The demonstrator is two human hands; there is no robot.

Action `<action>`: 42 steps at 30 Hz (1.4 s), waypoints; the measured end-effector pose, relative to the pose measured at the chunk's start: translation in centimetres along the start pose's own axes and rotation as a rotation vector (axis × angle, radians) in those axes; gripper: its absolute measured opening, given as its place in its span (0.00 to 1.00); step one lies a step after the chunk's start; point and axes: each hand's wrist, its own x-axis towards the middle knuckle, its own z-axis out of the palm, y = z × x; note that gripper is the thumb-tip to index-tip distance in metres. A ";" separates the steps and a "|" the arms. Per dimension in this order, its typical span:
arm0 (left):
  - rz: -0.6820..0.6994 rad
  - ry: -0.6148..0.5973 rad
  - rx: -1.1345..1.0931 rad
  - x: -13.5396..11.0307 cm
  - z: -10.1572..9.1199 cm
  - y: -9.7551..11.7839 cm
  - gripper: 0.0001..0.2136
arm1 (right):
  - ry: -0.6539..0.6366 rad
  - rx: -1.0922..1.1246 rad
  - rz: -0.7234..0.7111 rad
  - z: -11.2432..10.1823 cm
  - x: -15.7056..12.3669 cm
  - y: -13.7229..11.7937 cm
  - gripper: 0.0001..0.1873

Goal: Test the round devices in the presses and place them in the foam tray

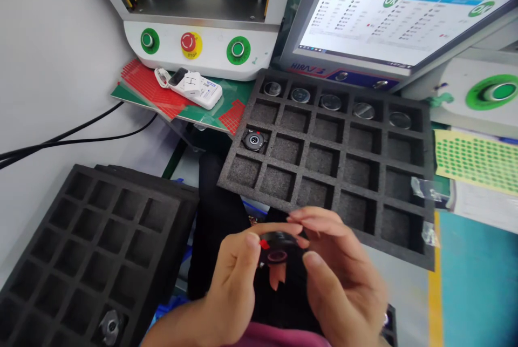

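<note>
My left hand grips a dark round watch case by its edge, between thumb and fingers. A small red sticker sits near its left rim, and a ring shows on the face turned toward me. My right hand is curved beside the case, thumb and fingers apart; its fingertips come close to my left fingertips, and I cannot tell whether they touch. Just beyond is a black foam tray with several round watch cases in its back row. Another watch case with a red mark lies in its left column.
Stacked foam trays stand at left, with one watch case in a near pocket. Behind are a press with a red stop button, a white handheld scanner on red sticker sheets, and a monitor. Green-dot stickers lie right.
</note>
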 end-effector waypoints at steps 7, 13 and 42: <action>0.003 -0.091 0.282 -0.1 0.3 1.2 0.22 | -0.255 0.107 0.172 0.0 0.4 -0.3 0.09; -0.038 -0.169 0.487 -0.1 0.0 1.8 0.10 | -0.228 -0.020 0.120 -0.2 0.7 -0.3 0.07; 0.786 -0.046 1.131 0.5 0.1 0.7 0.11 | -0.073 0.457 0.084 2.4 0.0 0.7 0.05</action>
